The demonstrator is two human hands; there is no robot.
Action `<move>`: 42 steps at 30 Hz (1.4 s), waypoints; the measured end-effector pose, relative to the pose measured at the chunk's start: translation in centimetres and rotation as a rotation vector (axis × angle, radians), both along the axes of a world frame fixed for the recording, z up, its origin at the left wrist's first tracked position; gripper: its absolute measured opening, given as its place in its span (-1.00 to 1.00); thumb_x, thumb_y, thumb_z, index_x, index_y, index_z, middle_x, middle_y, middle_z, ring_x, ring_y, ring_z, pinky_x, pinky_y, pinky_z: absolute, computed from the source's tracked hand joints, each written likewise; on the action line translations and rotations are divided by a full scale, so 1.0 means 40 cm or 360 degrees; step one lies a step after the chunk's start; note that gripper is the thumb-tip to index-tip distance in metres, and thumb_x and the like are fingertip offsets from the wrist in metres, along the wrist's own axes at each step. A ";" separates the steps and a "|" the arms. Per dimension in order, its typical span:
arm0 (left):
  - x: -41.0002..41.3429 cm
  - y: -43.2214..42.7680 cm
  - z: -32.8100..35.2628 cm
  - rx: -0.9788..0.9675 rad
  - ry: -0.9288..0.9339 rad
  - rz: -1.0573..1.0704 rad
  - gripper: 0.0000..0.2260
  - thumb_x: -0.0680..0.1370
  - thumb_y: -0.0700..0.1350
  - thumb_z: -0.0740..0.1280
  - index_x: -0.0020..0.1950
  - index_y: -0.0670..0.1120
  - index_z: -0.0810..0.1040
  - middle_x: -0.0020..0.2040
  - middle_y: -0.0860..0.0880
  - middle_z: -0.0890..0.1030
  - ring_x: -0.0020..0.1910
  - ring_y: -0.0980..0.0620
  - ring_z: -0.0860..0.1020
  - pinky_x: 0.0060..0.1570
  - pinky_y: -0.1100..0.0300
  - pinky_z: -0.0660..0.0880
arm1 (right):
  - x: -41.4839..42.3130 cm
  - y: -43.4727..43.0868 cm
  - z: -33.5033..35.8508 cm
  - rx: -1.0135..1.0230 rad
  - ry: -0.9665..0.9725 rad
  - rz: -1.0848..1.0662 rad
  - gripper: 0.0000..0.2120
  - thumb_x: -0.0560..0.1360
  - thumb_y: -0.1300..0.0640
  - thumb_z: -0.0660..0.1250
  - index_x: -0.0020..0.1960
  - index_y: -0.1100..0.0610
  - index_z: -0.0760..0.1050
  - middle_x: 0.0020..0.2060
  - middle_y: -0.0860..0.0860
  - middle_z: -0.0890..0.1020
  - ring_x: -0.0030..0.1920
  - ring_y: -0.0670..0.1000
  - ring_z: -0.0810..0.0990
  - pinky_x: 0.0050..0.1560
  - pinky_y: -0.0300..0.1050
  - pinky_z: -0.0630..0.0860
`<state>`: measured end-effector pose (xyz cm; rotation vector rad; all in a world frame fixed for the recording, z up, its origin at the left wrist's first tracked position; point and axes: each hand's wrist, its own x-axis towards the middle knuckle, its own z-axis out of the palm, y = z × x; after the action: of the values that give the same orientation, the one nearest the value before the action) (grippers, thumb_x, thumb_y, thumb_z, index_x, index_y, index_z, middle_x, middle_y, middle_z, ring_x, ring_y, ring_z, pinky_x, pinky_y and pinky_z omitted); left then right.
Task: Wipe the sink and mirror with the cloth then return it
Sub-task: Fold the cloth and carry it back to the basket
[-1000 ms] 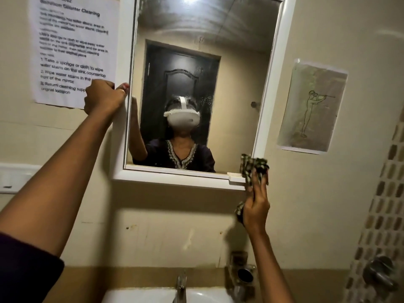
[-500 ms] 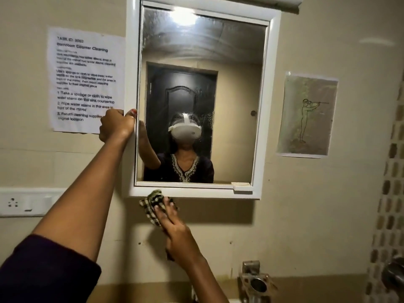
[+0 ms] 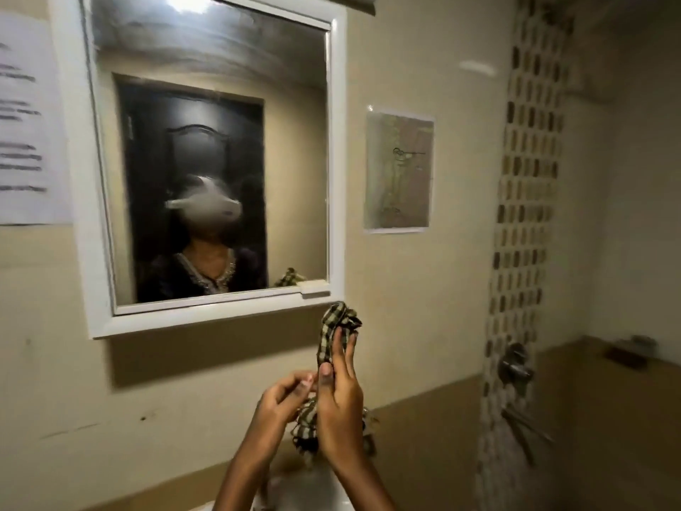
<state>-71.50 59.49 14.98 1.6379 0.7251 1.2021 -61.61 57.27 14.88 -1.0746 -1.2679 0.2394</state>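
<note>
Head view: right hand (image 3: 339,407) pinches the checked cloth (image 3: 335,335) between thumb and fingers, clear below the mirror (image 3: 337,178) frame's lower edge. Left hand (image 3: 282,400), just beside it, curls onto the cloth's lower end. Sink (image 3: 328,488) rim directly beneath; bare wall either side.

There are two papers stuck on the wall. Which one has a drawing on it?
The small paper right of the mirror has a faint line drawing. The bigger white sheet left of it shows only blurred lines of text.
</note>
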 end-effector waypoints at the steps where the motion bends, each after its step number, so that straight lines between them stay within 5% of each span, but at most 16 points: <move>1: 0.034 -0.002 -0.011 -0.0048 -0.0051 -0.0113 -0.60 0.33 0.10 0.43 0.00 -0.16 0.60 -0.13 0.00 0.72 -0.07 0.09 0.65 -0.13 0.38 0.53 | 0.019 -0.022 -0.014 -0.0019 -0.0020 -0.0043 -0.54 0.62 0.14 0.05 0.46 -0.11 0.00 0.51 -0.09 -0.12 0.36 -0.39 0.02 0.26 -0.62 0.09; 4: 0.136 -0.025 -0.042 -0.0189 -0.0181 -0.0386 -0.70 0.38 0.05 0.42 -0.07 -0.16 0.60 -0.21 -0.01 0.71 -0.13 0.04 0.63 -0.12 0.33 0.55 | 0.097 -0.087 -0.056 -0.0066 -0.0086 -0.0100 -0.59 0.61 0.04 0.04 0.41 -0.19 0.02 0.49 -0.12 -0.19 0.28 -0.60 -0.07 0.25 -0.62 0.09; 9: 0.294 -0.095 -0.093 -0.0446 -0.0334 -0.0713 -0.80 0.20 -0.07 0.54 -0.26 -0.13 0.67 -0.26 -0.07 0.70 -0.25 0.05 0.66 -0.25 0.29 0.58 | 0.269 -0.220 -0.066 -0.0100 -0.0026 -0.0078 -0.57 0.52 0.06 0.15 0.35 -0.22 0.27 0.48 -0.20 0.04 0.45 -0.32 0.04 0.40 -0.38 0.13; 12: 0.379 -0.142 -0.110 -0.0576 -0.0292 -0.0936 -0.75 0.26 -0.10 0.51 -0.12 -0.16 0.64 -0.20 -0.12 0.71 -0.24 0.00 0.68 -0.21 0.21 0.62 | 0.395 -0.309 -0.053 -0.0022 0.0092 -0.0410 -0.40 0.40 -0.16 0.35 0.39 -0.22 0.23 0.47 -0.15 0.21 0.45 -0.25 0.15 0.42 -0.30 0.16; 15: 0.459 -0.189 -0.105 -0.0530 0.0002 -0.1230 -0.92 0.47 -0.27 0.35 -0.06 -0.20 0.59 -0.21 -0.07 0.73 -0.22 0.06 0.68 -0.19 0.26 0.61 | 0.528 -0.396 -0.037 -0.0502 0.0356 -0.0212 -0.02 0.14 -0.44 0.40 0.44 -0.12 0.16 0.45 0.00 0.29 0.42 -0.02 0.30 0.45 0.03 0.25; 17: 0.517 -0.229 -0.099 -0.0529 0.0064 -0.1532 -0.77 0.33 -0.10 0.50 -0.06 -0.15 0.66 -0.13 -0.12 0.72 -0.15 0.00 0.68 -0.13 0.21 0.61 | 0.605 -0.465 -0.043 -0.0773 0.0563 -0.0011 -0.09 0.12 -0.40 0.45 0.38 -0.08 0.31 0.38 0.07 0.41 0.34 0.05 0.41 0.41 0.10 0.31; 20: 0.614 -0.284 -0.101 -0.0546 0.0131 -0.1794 -0.47 0.11 0.03 0.62 0.00 -0.15 0.66 -0.05 -0.15 0.71 -0.09 -0.06 0.67 -0.09 0.16 0.61 | 0.714 -0.587 -0.052 -0.0748 0.0747 0.0097 -0.40 0.28 -0.04 0.51 0.25 0.17 0.49 0.18 0.19 0.59 0.18 0.08 0.57 0.26 -0.04 0.48; 25: 0.857 -0.437 -0.161 -0.0421 0.0427 -0.1999 -0.36 0.19 0.03 0.59 0.14 -0.28 0.55 0.07 -0.25 0.66 0.00 -0.11 0.64 0.00 0.11 0.60 | 0.902 -0.846 -0.046 -0.0705 0.0415 -0.0480 -0.62 0.35 0.31 0.48 0.15 0.19 0.54 -0.05 0.04 0.64 -0.02 -0.05 0.61 0.08 -0.15 0.55; 27: 0.980 -0.528 -0.201 -0.0353 0.0478 -0.1944 -0.40 0.18 0.05 0.60 0.06 -0.27 0.59 -0.03 -0.18 0.70 -0.05 -0.09 0.65 -0.04 0.15 0.60 | 0.965 -0.964 -0.037 -0.0777 0.0121 -0.0753 -0.61 0.34 0.32 0.49 0.14 0.19 0.54 -0.09 -0.06 0.61 -0.08 -0.17 0.57 0.03 -0.27 0.51; 32: 1.273 -0.813 -0.284 -0.0203 0.0509 -0.2011 -0.91 0.47 -0.27 0.37 -0.05 -0.22 0.60 -0.27 0.01 0.70 -0.21 0.11 0.64 -0.23 0.32 0.54 | 1.097 -1.263 -0.061 -0.0975 -0.0271 -0.1322 -0.64 0.38 0.18 0.47 0.14 -0.05 0.54 0.06 -0.12 0.63 0.08 -0.21 0.56 0.10 -0.26 0.48; 35: 1.404 -1.001 -0.310 -0.0231 0.0472 -0.2317 -0.93 0.45 -0.23 0.41 -0.09 -0.16 0.58 -0.31 0.10 0.70 -0.25 0.23 0.62 -0.23 0.36 0.51 | 1.157 -1.454 -0.078 -0.0998 -0.0243 -0.1590 -0.64 0.39 0.18 0.47 0.14 -0.06 0.54 0.08 -0.15 0.63 0.11 -0.23 0.55 0.11 -0.33 0.47; 38: 1.511 -1.181 -0.335 -0.0338 0.0515 -0.2597 -0.61 0.28 0.02 0.53 0.00 -0.11 0.56 -0.24 0.15 0.71 -0.17 0.25 0.64 -0.16 0.38 0.52 | 1.210 -1.632 -0.078 -0.1075 -0.0221 -0.1814 -0.62 0.38 0.22 0.47 0.15 -0.06 0.54 0.05 -0.18 0.62 0.09 -0.31 0.53 0.06 -0.46 0.42; 42: 1.615 -1.390 -0.368 -0.0335 0.0575 -0.2617 -0.86 0.42 -0.17 0.41 -0.04 -0.05 0.57 -0.20 0.09 0.71 -0.14 0.14 0.64 -0.11 0.33 0.53 | 1.315 -1.800 -0.088 -0.1201 -0.0227 -0.2127 -0.64 0.39 0.26 0.45 0.13 -0.02 0.55 0.05 -0.16 0.60 0.04 -0.34 0.50 -0.02 -0.61 0.32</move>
<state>-6.91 3.88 0.25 1.5515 -0.3795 -0.3434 -9.02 -14.73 11.36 -2.3785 -0.3177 -0.4318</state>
